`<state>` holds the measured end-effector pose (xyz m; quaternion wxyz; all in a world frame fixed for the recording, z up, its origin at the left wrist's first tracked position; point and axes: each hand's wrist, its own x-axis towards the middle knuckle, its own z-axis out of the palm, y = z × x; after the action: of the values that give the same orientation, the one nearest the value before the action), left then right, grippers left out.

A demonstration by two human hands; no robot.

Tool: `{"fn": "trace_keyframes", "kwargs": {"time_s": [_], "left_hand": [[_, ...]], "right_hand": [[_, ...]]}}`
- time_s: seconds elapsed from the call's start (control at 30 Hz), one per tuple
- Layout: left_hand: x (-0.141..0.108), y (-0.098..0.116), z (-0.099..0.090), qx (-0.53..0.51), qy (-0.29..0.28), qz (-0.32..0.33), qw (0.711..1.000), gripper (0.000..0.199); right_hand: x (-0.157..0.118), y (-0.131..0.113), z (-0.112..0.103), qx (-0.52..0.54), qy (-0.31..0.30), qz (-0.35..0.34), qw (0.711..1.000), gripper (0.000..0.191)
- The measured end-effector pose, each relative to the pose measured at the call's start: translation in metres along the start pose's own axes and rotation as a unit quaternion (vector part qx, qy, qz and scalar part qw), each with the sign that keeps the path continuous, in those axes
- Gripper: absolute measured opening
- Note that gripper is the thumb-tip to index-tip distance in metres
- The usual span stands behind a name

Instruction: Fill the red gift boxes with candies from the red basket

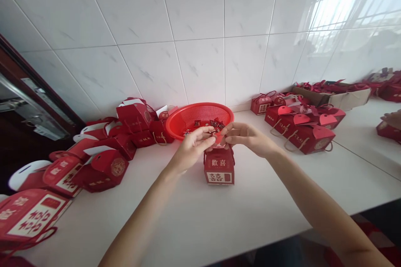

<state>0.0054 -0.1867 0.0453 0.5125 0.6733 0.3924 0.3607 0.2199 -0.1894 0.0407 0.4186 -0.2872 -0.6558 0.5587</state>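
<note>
A small red gift box (219, 167) with white Chinese characters stands upright on the white table in front of me. Just above its top, my left hand (194, 144) is closed in a pinch, with a small dark reddish bit at the fingertips that is too small to name. My right hand (247, 138) faces it from the other side, fingers bent and pressed together; what they hold, if anything, is hidden. Behind both hands sits a red plastic basket (184, 117) with mesh sides. Several small wrapped candies (216, 123) lie in it.
Many red gift boxes (106, 169) crowd the left side, some with lids up. More boxes with rope handles (300, 131) stand at right, before a cardboard carton (341, 99) of red ribbons. Another person's hand (393, 119) touches a box at the far right. A tiled wall (200, 66) rises behind.
</note>
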Motion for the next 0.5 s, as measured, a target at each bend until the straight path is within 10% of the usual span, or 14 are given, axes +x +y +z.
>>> {"fn": "trace_keyframes", "kwargs": {"time_s": [0.5], "left_hand": [[-0.015,0.003,0.016,0.095,-0.039,0.113,0.988,0.074]], "right_hand": [[0.015,0.008,0.041,-0.116,0.219,-0.081,0.965,0.013]]}}
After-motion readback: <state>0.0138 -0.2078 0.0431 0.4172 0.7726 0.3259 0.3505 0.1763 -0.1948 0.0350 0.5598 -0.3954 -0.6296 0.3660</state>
